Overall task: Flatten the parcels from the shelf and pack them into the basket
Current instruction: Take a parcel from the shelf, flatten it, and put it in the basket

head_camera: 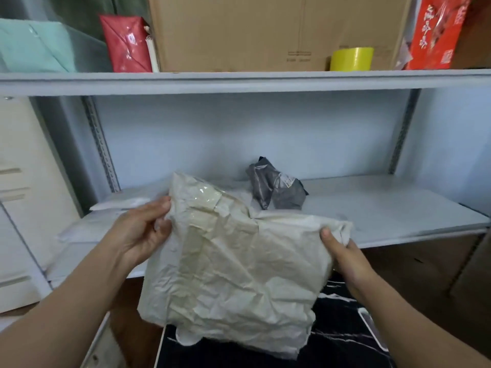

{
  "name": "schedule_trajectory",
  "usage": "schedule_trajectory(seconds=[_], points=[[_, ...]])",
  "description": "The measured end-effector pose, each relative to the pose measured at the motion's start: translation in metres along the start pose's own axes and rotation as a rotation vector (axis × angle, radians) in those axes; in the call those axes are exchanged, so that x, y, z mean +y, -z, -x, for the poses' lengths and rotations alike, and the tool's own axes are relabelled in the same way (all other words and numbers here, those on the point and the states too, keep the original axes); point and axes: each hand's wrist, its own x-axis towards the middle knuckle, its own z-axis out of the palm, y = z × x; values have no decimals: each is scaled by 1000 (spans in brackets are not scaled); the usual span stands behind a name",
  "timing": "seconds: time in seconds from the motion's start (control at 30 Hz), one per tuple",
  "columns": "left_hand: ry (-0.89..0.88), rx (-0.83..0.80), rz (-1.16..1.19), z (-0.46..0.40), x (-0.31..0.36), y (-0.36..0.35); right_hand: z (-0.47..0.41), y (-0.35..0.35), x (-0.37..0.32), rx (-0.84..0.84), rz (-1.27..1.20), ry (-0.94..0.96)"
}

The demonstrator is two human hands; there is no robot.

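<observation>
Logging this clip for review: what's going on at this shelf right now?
A person holds a crumpled cream parcel in front of the shelf, the left hand gripping its left edge and the right hand its right edge. A crumpled grey parcel still lies on the shelf behind it. White flat parcels lie at the shelf's left. No basket is clearly visible.

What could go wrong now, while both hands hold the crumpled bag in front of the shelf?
The crumpled cream plastic mailer bag is held only at its edges by the left hand and right hand; the thin film might slip from that grip. Swinging it could knock the crumpled grey plastic parcel along the grey metal shelf.
</observation>
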Motion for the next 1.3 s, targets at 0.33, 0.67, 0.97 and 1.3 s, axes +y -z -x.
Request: schedule_trajectory(seconds=[0.33,0.67,0.97,1.3], points=[[-45,360,-261,18,-52,46,18,-23,15,294,-204,-39],[-336,405,-897,2,-68,49,4,-3,2,274,47,43],[215,327,-672,24,-94,81,19,18,26,196,-83,-267],[787,-215,-1834,49,-177,136,44,18,147,-94,967,-546]])
